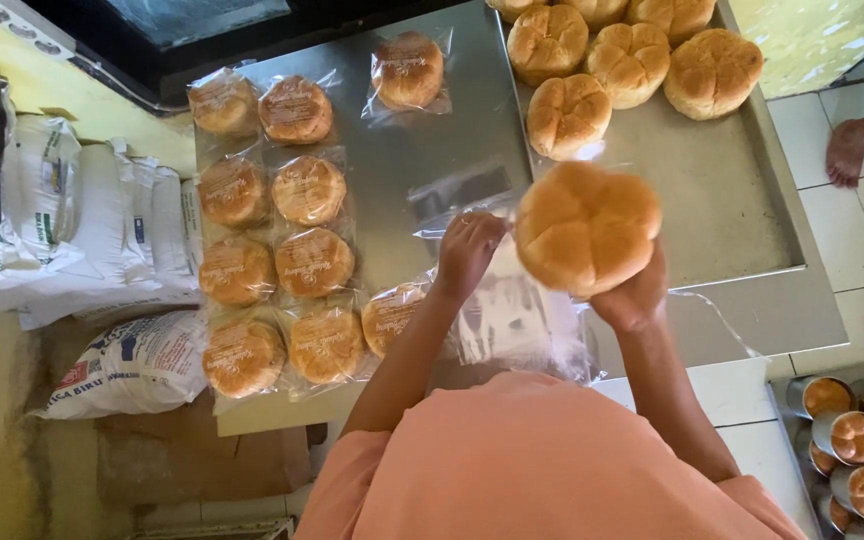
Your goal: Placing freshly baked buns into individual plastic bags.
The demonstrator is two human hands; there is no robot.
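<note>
From the head camera, looking straight down, the right hand [635,295] is cupped under a large round bun [587,228] with a scored golden top, holding it up above the steel table [432,150]; the bun covers the fingers, so only the heel of the hand and the wrist show. The left hand [466,252] has its fingers curled and pinched on the edge of a clear plastic bag [512,315], just beside the bun; how many fingers grip the film is hard to make out, since the bag is see-through and blurred against the metal. On the person's left lie bagged buns [277,250] in rough rows, their printed wrappers too small to make out. At the far edge of the table sit unwrapped buns [632,60], the topmost cut off by the picture's edge. White flour sacks [72,220] are stacked on the floor, partly hidden under the table. At the lower right, small metal tins of baked rolls [857,440] run out of view. Another person's bare foot [845,152] stands on the white tiles, the leg cut off. The orange shirt [542,460] hides the near table edge.
</note>
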